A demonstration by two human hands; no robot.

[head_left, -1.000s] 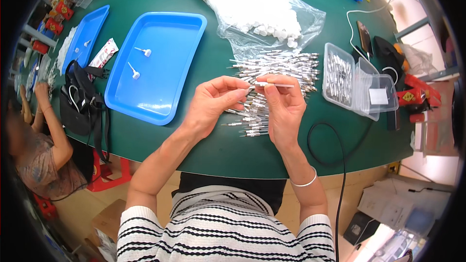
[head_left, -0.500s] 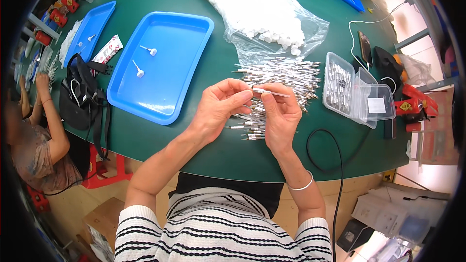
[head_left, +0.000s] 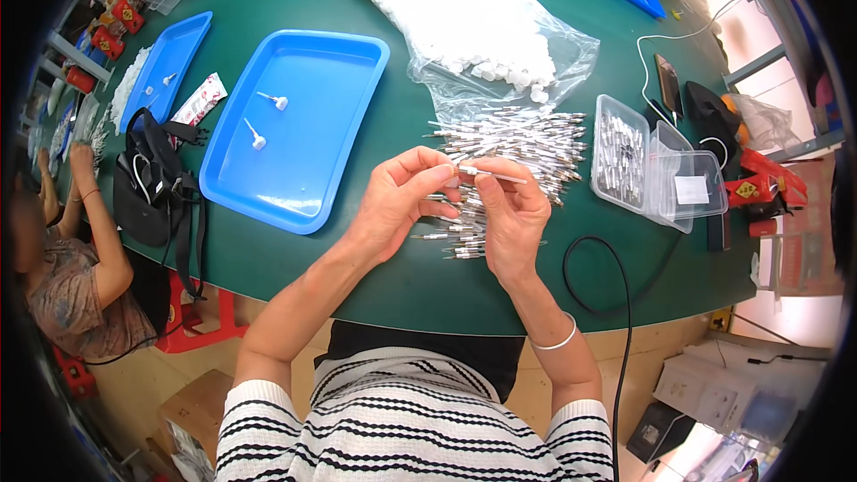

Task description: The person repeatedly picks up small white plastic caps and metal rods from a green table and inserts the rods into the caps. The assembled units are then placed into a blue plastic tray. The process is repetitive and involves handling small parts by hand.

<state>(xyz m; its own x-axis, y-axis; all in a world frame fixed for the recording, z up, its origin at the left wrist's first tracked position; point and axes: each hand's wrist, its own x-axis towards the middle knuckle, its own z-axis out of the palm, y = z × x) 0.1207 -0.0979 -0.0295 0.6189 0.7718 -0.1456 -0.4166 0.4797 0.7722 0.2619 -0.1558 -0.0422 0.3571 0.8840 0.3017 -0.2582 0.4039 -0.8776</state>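
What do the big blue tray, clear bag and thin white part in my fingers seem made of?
Blue tray: likely glossy plastic, from its bright reflections. Clear bag: thin plastic film, transparent and crinkled. Thin white part: perhaps smooth plastic, being white; too small to tell.

The tray (head_left: 326, 116) looks glossy plastic, the bag (head_left: 571, 52) crinkled film, the rods (head_left: 527, 138) partly metallic.

Left forearm (head_left: 308, 295) slanting inward, left hand (head_left: 388, 205) pinching, right forearm (head_left: 540, 308) steeper, right hand (head_left: 513, 223) pinching just beside it
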